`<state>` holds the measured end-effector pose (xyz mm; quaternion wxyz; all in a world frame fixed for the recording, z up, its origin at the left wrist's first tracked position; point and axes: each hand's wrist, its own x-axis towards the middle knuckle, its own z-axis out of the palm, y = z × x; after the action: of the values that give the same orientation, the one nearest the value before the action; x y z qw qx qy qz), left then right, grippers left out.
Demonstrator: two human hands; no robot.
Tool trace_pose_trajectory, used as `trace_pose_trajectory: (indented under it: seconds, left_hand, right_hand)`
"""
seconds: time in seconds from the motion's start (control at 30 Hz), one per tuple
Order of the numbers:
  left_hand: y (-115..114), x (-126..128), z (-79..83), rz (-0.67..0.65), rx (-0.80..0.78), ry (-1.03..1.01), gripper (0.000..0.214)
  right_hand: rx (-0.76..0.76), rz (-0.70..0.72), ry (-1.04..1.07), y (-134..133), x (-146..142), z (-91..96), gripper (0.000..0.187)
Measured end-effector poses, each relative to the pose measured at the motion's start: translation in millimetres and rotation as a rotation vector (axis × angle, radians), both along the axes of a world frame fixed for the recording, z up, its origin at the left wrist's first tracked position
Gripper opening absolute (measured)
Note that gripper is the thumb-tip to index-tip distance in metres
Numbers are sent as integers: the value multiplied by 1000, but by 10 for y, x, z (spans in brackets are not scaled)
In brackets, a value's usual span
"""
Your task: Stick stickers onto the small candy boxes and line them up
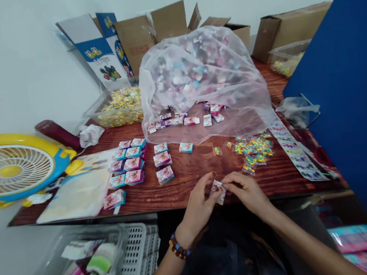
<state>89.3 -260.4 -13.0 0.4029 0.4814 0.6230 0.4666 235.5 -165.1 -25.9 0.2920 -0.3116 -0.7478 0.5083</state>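
My left hand (198, 203) wears a beaded bracelet and grips a small printed box (219, 191) at the table's front edge. Against the box's upper right corner, my right hand (245, 191) has its thumb and fingers pinched together. Whether a flap or something tiny sits in that pinch, I cannot make out. Beyond my hands lie a single small sachet (217, 151) and a pile of colourful sachets (253, 148). To the left stand stacks of similar small boxes (133, 164), with one blue-edged box (186, 147) apart from them.
A sheer mesh cover (201, 71) drapes over a heap of boxes. Clear bins of sachets (119, 107) stand behind. A yellow fan (10, 168) is at left, sticker sheets (296, 151) at right, a blue panel (345, 101) beyond. Below the edge are a plastic bin and a white basket (132, 258).
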Motion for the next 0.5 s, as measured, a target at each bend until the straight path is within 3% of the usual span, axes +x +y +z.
trace_pose_trajectory:
  seconds: [0.1,0.23,0.37,0.5]
  left_hand:
    - [-73,-66,-52,113,65,303,49]
    - [-202,-450,-96,211,82,534,39]
    - [-237,-1037,13,352,119,745,43]
    - [-155,-1396,64,268,119,930,41]
  right_hand:
    - [-13,-81,49,-113,-257,-46,12]
    - [-3,19,51,-178,-462,-41,12]
    - [-2,38,1,-120,-368,-116,13]
    - [-25,75,-73,-82,-194,-194,15]
